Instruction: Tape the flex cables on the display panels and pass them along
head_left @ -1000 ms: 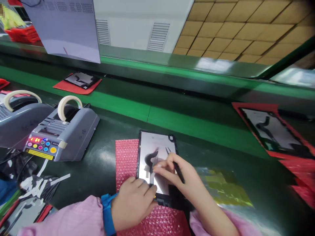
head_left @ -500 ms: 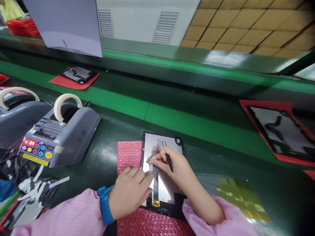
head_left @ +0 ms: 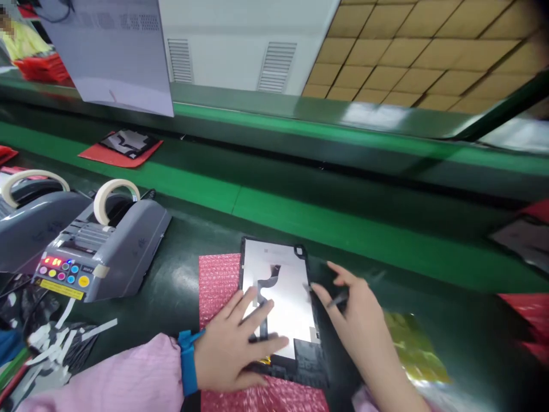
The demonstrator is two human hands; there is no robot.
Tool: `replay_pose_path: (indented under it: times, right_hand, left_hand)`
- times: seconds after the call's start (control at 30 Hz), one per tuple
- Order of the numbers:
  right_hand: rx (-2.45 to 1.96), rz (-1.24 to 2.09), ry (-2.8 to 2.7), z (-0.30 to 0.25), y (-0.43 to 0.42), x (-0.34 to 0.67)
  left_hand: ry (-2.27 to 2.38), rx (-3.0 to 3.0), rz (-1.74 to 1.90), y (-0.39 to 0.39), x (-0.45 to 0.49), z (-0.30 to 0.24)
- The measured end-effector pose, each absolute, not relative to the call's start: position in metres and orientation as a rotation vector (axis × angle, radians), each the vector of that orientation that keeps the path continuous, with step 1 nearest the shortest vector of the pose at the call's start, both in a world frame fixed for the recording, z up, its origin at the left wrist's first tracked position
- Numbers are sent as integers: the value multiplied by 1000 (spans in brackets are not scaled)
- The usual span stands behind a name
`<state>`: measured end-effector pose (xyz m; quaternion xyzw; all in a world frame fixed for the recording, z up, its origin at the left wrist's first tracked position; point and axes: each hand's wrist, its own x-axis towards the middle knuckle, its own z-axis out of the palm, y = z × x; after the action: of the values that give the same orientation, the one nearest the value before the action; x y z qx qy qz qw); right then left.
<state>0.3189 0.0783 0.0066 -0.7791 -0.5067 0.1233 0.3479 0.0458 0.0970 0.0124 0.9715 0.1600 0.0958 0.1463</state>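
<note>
A tablet screen panel (head_left: 285, 297), silvery with a black frame, lies back side up on pink bubble wrap (head_left: 218, 280). A dark flex cable (head_left: 269, 281) bends along its left part. My left hand (head_left: 240, 337), a blue band at its wrist, rests on the lower left of the panel with fingers spread, covering part of the cable. My right hand (head_left: 358, 309) is just off the panel's right edge, holding slim black tweezers (head_left: 338, 298) that are blurred by motion. Its thumb and forefinger are apart. Yellow film pieces (head_left: 416, 349) lie right of that hand.
Two grey tape dispensers (head_left: 124, 246) with cream tape rolls stand at the left. Tape scraps (head_left: 55, 343) are heaped in front of them. Another panel (head_left: 128, 142) rests on a red sheet farther back. Red bags (head_left: 529, 320) lie at the right edge, with stacked cartons (head_left: 398, 51) behind.
My right hand has moved right, off the panel, still with the tweezers. My left hand has opened flat over the panel. The panel at far right has slid rightward in view, now blurred.
</note>
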Motion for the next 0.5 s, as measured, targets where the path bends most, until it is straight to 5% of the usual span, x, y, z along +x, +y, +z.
replay_pose_path:
  times: [0.2, 0.5]
  right_hand:
    - [-2429, -294, -1254, -51, -23, 379]
    - [-2448, -411, -1308, -58, -29, 402]
  left_hand:
    - [1073, 2697, 309, 172, 106, 6]
    - [1717, 2119, 1006, 383, 221, 24]
